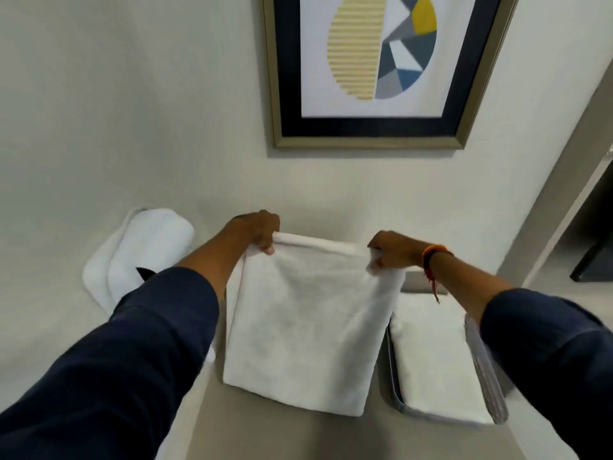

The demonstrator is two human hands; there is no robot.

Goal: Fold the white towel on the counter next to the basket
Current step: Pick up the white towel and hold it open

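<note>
A framed picture hangs on the pale wall in the upper middle of the frame, showing a striped yellow half-oval beside grey, blue and yellow shapes inside a dark mat and a gold frame. At the left middle lies a heap of white cloth with a small black tip showing. A dark object stands at the right edge.

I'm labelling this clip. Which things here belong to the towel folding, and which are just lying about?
In the job: white towel, left hand, right hand, basket, counter.
Lying about: rolled towels, framed picture, folded towel in the basket.
</note>
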